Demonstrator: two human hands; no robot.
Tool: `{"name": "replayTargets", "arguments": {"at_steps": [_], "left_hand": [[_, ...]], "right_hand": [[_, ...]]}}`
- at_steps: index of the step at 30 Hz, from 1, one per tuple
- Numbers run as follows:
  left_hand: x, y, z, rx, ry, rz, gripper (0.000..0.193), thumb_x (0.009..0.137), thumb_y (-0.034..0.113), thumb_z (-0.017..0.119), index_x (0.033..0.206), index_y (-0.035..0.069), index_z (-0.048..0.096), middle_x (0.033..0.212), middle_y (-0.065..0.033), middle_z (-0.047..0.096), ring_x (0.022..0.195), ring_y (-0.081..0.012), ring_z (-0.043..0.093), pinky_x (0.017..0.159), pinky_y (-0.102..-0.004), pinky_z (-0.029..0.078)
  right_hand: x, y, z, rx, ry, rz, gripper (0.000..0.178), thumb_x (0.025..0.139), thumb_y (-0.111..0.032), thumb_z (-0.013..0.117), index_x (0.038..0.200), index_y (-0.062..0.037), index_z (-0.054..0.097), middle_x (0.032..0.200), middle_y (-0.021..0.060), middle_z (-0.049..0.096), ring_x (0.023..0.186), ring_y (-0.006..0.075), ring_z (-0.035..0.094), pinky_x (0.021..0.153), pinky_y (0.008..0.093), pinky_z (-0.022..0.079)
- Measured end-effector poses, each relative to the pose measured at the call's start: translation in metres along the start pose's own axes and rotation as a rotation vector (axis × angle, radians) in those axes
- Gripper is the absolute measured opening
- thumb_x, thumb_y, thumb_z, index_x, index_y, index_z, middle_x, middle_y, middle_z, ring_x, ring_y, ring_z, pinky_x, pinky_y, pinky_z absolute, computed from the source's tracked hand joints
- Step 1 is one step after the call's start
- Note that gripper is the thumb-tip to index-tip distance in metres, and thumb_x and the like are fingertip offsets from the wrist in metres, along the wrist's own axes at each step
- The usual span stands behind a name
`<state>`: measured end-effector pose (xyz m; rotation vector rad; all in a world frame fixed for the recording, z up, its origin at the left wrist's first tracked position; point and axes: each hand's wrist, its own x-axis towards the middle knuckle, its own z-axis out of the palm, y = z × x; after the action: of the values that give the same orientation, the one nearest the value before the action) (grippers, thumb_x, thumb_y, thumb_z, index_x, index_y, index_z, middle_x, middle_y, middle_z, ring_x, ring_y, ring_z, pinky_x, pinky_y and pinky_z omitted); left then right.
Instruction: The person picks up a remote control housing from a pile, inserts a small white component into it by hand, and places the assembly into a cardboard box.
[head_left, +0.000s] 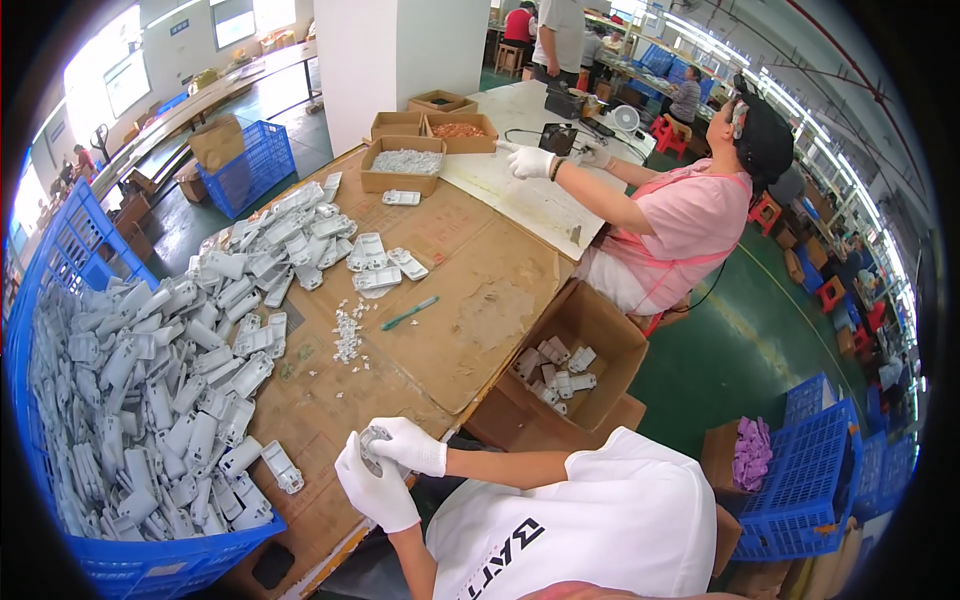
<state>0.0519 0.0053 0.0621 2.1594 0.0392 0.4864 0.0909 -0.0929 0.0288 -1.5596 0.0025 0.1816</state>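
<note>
Both my hands wear white gloves and meet at the table's near edge. Between them is a small light grey plastic housing (373, 447), largely covered by the fingers. My left hand (376, 490) is closed around it from below and the left. My right hand (412, 446) grips the same piece from the right, fingers bent over it. Nearest to them on the left, a loose housing (282, 467) lies by a blue crate (170, 555) heaped with such housings. Ahead on the cardboard-covered table (400, 350) are tiny white parts (347, 335) and a teal pen (409, 313).
A pile of housings (290, 240) spreads beyond the crate. Cardboard trays (400, 183) of small parts stand at the far end. A co-worker in pink (680, 220) sits at right with gloved hands over the table. An open carton (610, 340) with housings stands below the right edge.
</note>
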Motion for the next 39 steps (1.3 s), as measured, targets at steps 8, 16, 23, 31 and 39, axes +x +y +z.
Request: {"name": "replayTargets", "arguments": {"at_steps": [8, 16, 23, 31, 39], "left_hand": [[0.000, 0.000, 0.000, 0.005, 0.016, -0.002, 0.045, 0.077, -0.006, 0.066, 0.122, 0.003, 0.062, 0.112, -0.0129, 0.061, 0.105, -0.0298, 0.060, 0.091, -0.0382, 0.049], [-0.001, 0.000, 0.003, -0.003, 0.010, -0.004, 0.043, 0.077, -0.006, 0.065, 0.120, 0.002, 0.062, 0.112, -0.0131, 0.061, 0.106, -0.0302, 0.060, 0.091, -0.0386, 0.049], [-0.001, -0.003, 0.005, -0.005, 0.012, -0.020, 0.043, 0.077, -0.006, 0.065, 0.120, 0.002, 0.062, 0.111, -0.0134, 0.061, 0.105, -0.0303, 0.060, 0.091, -0.0384, 0.049], [-0.002, -0.002, 0.007, -0.024, 0.030, 0.025, 0.044, 0.076, -0.010, 0.062, 0.118, 0.001, 0.062, 0.107, -0.0138, 0.061, 0.101, -0.0294, 0.061, 0.088, -0.0353, 0.049], [0.004, 0.000, 0.013, 0.028, 0.037, 0.079, 0.043, 0.076, -0.005, 0.066, 0.119, 0.004, 0.063, 0.107, -0.0141, 0.062, 0.101, -0.0306, 0.063, 0.087, -0.0373, 0.051]], "right_hand": [[0.000, 0.002, 0.001, 0.029, -0.008, -0.036, 0.013, 0.085, -0.009, 0.060, 0.091, 0.0022, 0.060, 0.078, 0.0080, 0.063, 0.075, 0.0118, 0.057, 0.070, 0.0298, 0.049], [0.001, 0.003, -0.001, 0.042, -0.020, -0.033, 0.013, 0.085, -0.008, 0.059, 0.092, 0.0025, 0.059, 0.080, 0.0077, 0.063, 0.077, 0.0105, 0.057, 0.071, 0.0295, 0.049], [0.000, 0.001, -0.003, 0.033, -0.045, -0.036, 0.014, 0.086, -0.007, 0.056, 0.094, 0.0033, 0.059, 0.080, 0.0078, 0.063, 0.077, 0.0108, 0.057, 0.072, 0.0295, 0.049], [0.002, 0.006, -0.002, 0.087, -0.024, -0.018, 0.008, 0.085, -0.004, 0.054, 0.089, 0.0001, 0.058, 0.077, 0.0010, 0.059, 0.075, 0.0070, 0.052, 0.070, 0.0259, 0.047], [0.004, 0.003, -0.018, 0.124, -0.125, 0.048, 0.017, 0.088, -0.009, 0.054, 0.101, -0.0007, 0.061, 0.092, 0.0026, 0.062, 0.086, 0.0090, 0.055, 0.080, 0.0267, 0.047]]}}
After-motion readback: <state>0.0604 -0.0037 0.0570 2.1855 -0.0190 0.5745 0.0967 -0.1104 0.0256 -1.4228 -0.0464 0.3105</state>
